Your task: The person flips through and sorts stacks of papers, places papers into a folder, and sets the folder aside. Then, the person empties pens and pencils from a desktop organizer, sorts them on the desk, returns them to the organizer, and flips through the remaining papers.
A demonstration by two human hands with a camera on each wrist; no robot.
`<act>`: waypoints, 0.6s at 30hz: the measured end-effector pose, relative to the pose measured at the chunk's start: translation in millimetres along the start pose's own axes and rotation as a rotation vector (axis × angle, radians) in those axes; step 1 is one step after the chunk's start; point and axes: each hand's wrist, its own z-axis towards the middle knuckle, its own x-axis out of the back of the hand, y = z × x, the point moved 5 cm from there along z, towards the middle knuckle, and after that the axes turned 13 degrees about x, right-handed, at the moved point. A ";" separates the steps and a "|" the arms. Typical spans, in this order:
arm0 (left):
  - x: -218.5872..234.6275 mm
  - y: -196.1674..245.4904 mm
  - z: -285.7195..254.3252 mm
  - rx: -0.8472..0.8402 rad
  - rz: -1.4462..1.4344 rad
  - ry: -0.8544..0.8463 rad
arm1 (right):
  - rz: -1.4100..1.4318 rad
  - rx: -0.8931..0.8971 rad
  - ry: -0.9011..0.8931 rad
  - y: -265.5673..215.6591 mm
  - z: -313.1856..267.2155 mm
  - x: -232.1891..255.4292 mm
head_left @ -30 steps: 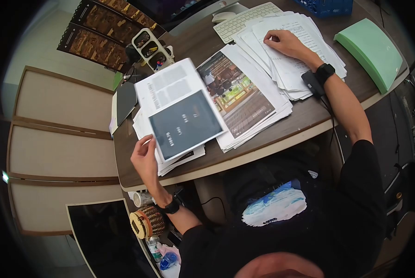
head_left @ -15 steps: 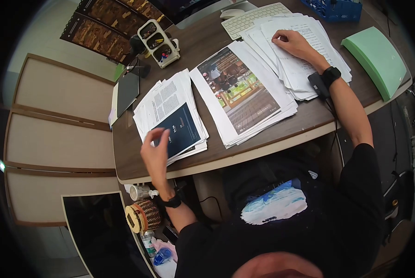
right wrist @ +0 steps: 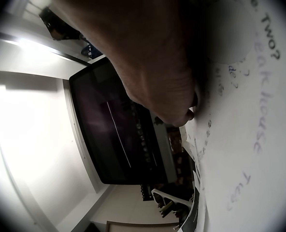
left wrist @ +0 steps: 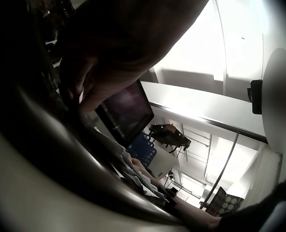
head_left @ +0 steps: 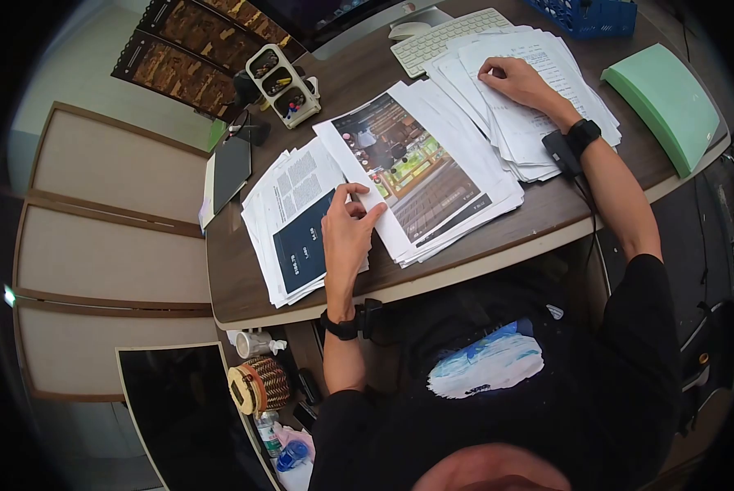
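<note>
My left hand (head_left: 348, 237) pinches the left edge of a sheet printed with a colour photo (head_left: 416, 164) on the middle pile. That sheet sits askew, and a strip of another dark picture shows beneath its lower right edge. In the left wrist view, the thumb and fingers (left wrist: 85, 92) meet at a sliver of white. Beneath the left hand is a left pile of printed pages (head_left: 289, 176), its top page bearing a dark blue block (head_left: 301, 254), partly hidden by the hand. My right hand (head_left: 518, 82) rests loosely curled on the handwritten sheets (head_left: 539, 139) of the right pile.
Behind the piles are a white keyboard (head_left: 449, 39), a mouse (head_left: 408, 30) and a monitor (head_left: 318, 20). A pen organizer (head_left: 281, 86) stands at the back left, a dark notebook (head_left: 232, 172) at the left edge. Right are a green curved object (head_left: 666, 106) and a blue basket (head_left: 588, 18).
The page with the dark blue block came down onto the left pile and was let go. My left hand moved right and took the photo sheet's edge, shifting it left. The right hand stayed put.
</note>
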 end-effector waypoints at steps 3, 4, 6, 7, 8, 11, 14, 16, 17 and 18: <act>6.0 3.4 -5.5 0.027 -0.003 0.052 | 0.011 0.028 0.030 3.9 -0.3 -0.8; 5.2 1.1 -4.5 0.022 -0.003 0.051 | 0.009 0.028 0.035 4.7 -0.2 0.1; 9.0 -2.0 -3.8 -0.052 0.039 0.127 | 0.018 0.016 0.022 3.7 0.2 -0.3; 10.8 -2.9 -3.9 -0.053 0.039 0.127 | 0.017 0.016 0.022 4.0 0.5 -0.1; 14.4 -3.7 -3.9 -0.041 0.018 0.131 | 0.017 0.025 0.030 4.3 0.4 -0.1; 35.4 -7.9 -8.8 -0.025 -0.087 0.169 | 0.019 0.017 0.031 3.4 -0.6 -0.1; 74.9 -30.7 -15.0 -0.021 -0.265 0.239 | 0.016 0.003 0.020 -1.2 0.6 0.8; 104.5 -55.4 -16.0 -0.004 -0.236 0.285 | 0.014 0.003 0.018 -1.1 0.8 -0.1; 117.3 -66.9 -17.5 -0.001 -0.199 0.317 | 0.017 0.003 0.021 -0.4 0.8 -0.9; 128.9 -77.4 -18.8 0.001 -0.163 0.349 | 0.018 0.005 0.026 0.1 0.7 -1.4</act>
